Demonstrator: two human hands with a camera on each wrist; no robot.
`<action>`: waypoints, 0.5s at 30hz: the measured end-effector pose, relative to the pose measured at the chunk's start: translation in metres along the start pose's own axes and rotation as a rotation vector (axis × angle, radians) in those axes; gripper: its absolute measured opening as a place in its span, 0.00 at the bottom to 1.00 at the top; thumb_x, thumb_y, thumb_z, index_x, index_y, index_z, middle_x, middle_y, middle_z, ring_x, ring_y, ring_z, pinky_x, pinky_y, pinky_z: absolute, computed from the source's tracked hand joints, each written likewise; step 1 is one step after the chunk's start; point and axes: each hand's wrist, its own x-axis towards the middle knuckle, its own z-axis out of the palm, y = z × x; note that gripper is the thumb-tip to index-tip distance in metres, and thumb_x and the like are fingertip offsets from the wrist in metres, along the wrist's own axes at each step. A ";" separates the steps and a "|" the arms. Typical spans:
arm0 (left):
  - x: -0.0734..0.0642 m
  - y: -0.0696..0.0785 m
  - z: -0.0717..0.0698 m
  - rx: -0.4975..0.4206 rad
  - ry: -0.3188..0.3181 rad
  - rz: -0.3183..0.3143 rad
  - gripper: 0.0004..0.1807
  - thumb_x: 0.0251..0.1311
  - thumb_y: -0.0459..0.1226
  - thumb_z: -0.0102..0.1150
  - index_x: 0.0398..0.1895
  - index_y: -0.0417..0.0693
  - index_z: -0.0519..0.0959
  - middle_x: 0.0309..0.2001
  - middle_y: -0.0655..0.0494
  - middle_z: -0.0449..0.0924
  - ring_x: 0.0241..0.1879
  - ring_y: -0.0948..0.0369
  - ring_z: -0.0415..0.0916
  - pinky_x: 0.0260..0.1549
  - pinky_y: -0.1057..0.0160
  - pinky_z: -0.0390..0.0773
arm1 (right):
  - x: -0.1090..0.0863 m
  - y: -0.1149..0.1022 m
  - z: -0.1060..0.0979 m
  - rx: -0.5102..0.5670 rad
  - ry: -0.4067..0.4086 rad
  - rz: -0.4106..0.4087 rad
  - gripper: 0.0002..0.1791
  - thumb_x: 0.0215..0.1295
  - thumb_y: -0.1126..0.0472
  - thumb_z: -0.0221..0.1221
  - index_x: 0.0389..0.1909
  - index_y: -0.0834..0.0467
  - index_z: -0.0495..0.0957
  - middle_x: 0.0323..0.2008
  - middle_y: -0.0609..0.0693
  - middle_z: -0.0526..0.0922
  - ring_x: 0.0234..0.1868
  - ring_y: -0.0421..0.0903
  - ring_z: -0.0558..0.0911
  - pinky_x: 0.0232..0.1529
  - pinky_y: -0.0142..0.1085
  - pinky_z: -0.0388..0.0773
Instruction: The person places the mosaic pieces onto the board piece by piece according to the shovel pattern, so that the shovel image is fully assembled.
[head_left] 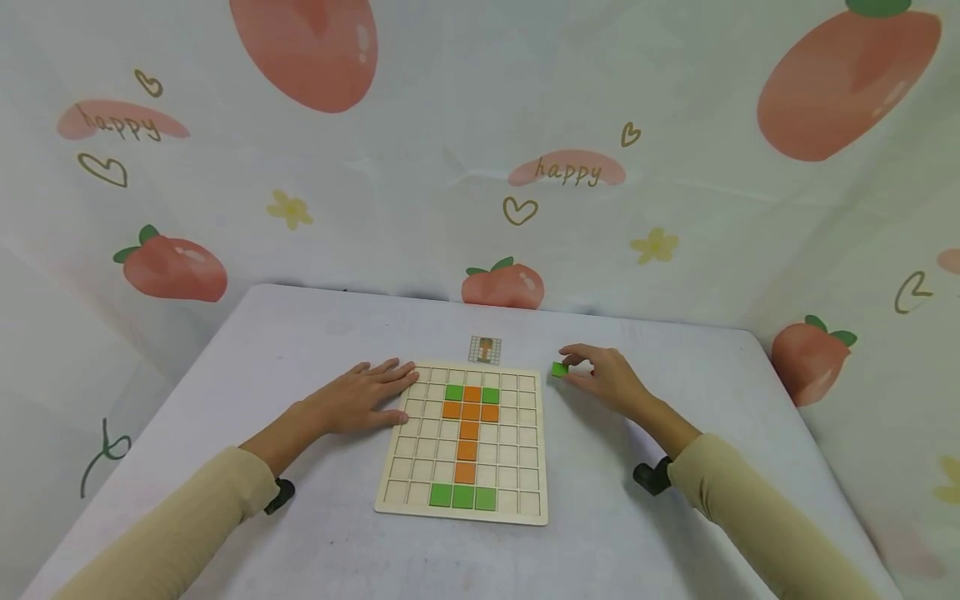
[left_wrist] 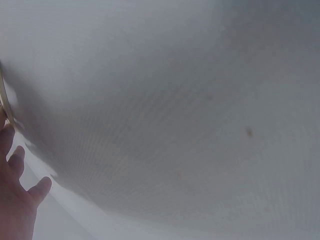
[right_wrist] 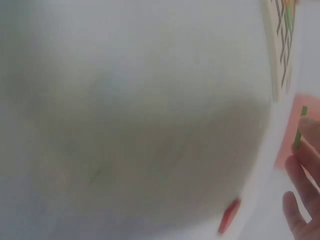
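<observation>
My right hand [head_left: 603, 377] pinches a green square tile [head_left: 559, 369] between thumb and forefinger, to the right of the board's far corner. The right wrist view shows this thin tile [right_wrist: 301, 127] edge-on at the fingertips. A pale wooden grid board [head_left: 517, 450] lies in front of me. My left hand [head_left: 365, 398] is spread flat, its fingertips and thumb on the board's left edge. Set in the board are orange tiles [head_left: 468, 430] in a column with a crossbar near the far end. Green tiles [head_left: 462, 497] form a near row, and two more flank the column's far end.
A small pattern card [head_left: 485, 350] lies just beyond the board's far edge. A white cloth covers the table [head_left: 315, 533]. Behind it hangs a backdrop [head_left: 420, 167] printed with red fruit, yellow flowers, hearts and lettering.
</observation>
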 end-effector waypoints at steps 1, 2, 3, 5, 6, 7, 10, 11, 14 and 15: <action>0.000 0.000 0.000 0.001 0.000 0.001 0.42 0.68 0.61 0.50 0.78 0.51 0.57 0.78 0.54 0.54 0.76 0.46 0.50 0.68 0.36 0.53 | 0.003 -0.004 0.004 -0.009 -0.008 -0.002 0.21 0.60 0.67 0.68 0.55 0.64 0.80 0.43 0.53 0.88 0.48 0.54 0.84 0.51 0.53 0.78; 0.000 0.000 0.000 0.001 0.001 0.002 0.42 0.68 0.61 0.50 0.78 0.51 0.57 0.78 0.54 0.54 0.76 0.46 0.50 0.68 0.36 0.54 | 0.006 -0.008 0.008 -0.016 -0.017 -0.007 0.21 0.60 0.67 0.68 0.55 0.63 0.80 0.42 0.53 0.88 0.49 0.54 0.84 0.53 0.54 0.77; 0.000 0.000 0.000 0.002 0.003 0.004 0.42 0.68 0.61 0.50 0.78 0.51 0.58 0.78 0.54 0.54 0.76 0.46 0.51 0.68 0.36 0.54 | 0.009 -0.013 0.011 -0.020 -0.029 -0.009 0.21 0.60 0.66 0.69 0.55 0.63 0.80 0.43 0.52 0.88 0.49 0.54 0.84 0.55 0.55 0.75; 0.000 0.000 0.000 0.002 0.006 0.006 0.42 0.68 0.61 0.50 0.78 0.51 0.58 0.77 0.54 0.54 0.76 0.46 0.51 0.68 0.36 0.54 | 0.015 -0.023 0.018 -0.027 -0.052 -0.011 0.21 0.61 0.65 0.69 0.56 0.62 0.80 0.43 0.51 0.88 0.50 0.53 0.83 0.58 0.56 0.73; 0.000 0.000 0.000 0.002 0.008 0.007 0.42 0.68 0.61 0.50 0.78 0.51 0.58 0.77 0.54 0.54 0.76 0.46 0.51 0.68 0.36 0.54 | 0.018 -0.027 0.022 -0.029 -0.064 -0.006 0.22 0.61 0.64 0.69 0.56 0.61 0.80 0.43 0.51 0.88 0.50 0.52 0.83 0.59 0.55 0.72; -0.001 0.000 0.000 0.002 0.009 0.007 0.42 0.68 0.61 0.50 0.78 0.51 0.58 0.77 0.54 0.55 0.76 0.46 0.51 0.68 0.36 0.55 | 0.021 -0.031 0.025 -0.030 -0.078 0.000 0.22 0.61 0.62 0.69 0.56 0.60 0.80 0.43 0.50 0.88 0.51 0.52 0.83 0.59 0.55 0.72; 0.000 -0.001 0.001 0.007 0.012 0.010 0.42 0.68 0.62 0.49 0.78 0.51 0.58 0.77 0.54 0.54 0.75 0.46 0.52 0.68 0.36 0.55 | 0.028 -0.043 0.036 -0.033 -0.115 0.009 0.23 0.62 0.59 0.69 0.58 0.59 0.80 0.44 0.49 0.87 0.51 0.51 0.82 0.59 0.53 0.73; 0.000 -0.001 0.001 0.008 0.012 0.011 0.42 0.68 0.62 0.49 0.78 0.51 0.58 0.77 0.54 0.54 0.75 0.46 0.52 0.68 0.36 0.55 | 0.030 -0.046 0.039 -0.031 -0.127 0.017 0.23 0.62 0.58 0.70 0.58 0.58 0.80 0.44 0.49 0.87 0.51 0.50 0.82 0.59 0.52 0.73; 0.000 -0.001 0.001 0.007 0.011 0.013 0.42 0.68 0.62 0.49 0.78 0.51 0.58 0.78 0.54 0.54 0.76 0.46 0.52 0.68 0.36 0.55 | 0.035 -0.055 0.047 -0.033 -0.148 0.010 0.24 0.62 0.56 0.70 0.58 0.58 0.80 0.44 0.49 0.87 0.50 0.49 0.82 0.59 0.50 0.74; 0.000 -0.001 0.001 0.005 0.012 0.014 0.42 0.68 0.62 0.49 0.78 0.51 0.58 0.78 0.54 0.54 0.76 0.46 0.52 0.68 0.36 0.55 | 0.037 -0.058 0.048 -0.030 -0.148 0.002 0.24 0.62 0.56 0.70 0.58 0.58 0.80 0.44 0.49 0.87 0.50 0.49 0.82 0.59 0.49 0.74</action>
